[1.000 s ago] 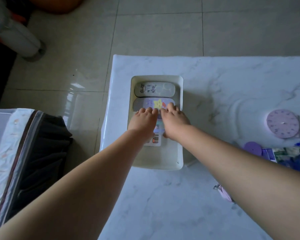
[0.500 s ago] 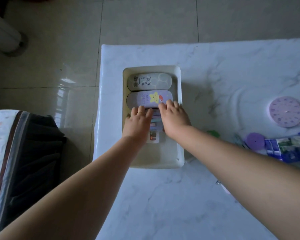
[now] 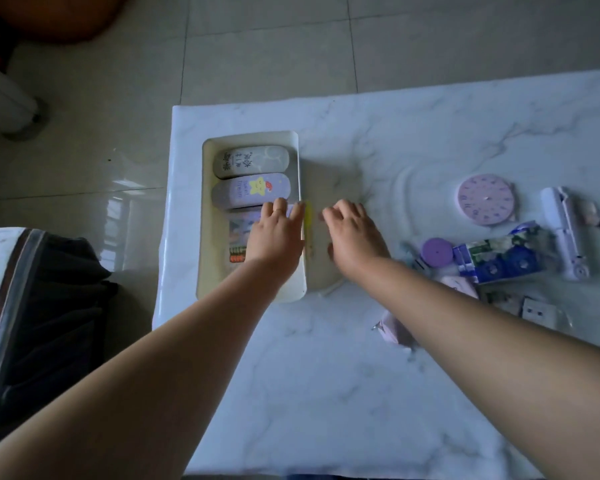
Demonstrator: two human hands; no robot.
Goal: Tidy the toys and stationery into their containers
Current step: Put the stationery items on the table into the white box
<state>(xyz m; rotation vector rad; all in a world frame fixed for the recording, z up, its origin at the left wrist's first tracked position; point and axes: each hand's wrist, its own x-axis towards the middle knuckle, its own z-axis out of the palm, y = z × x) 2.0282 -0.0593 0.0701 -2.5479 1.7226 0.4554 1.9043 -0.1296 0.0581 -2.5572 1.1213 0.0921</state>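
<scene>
The left hand [image 3: 274, 233] lies flat in the white tray [image 3: 208, 216], fingers straight on a picture case [image 3: 238, 233]. The right hand [image 3: 354, 237] hovers over the surface [image 3: 326, 375] beside it, fingers loose, holding nothing. A purple star case [image 3: 250, 194] reads "Sweet Dream".

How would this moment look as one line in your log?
left hand: flat on cases in white bin | right hand: loose, over table | loose stationery: right side
</scene>
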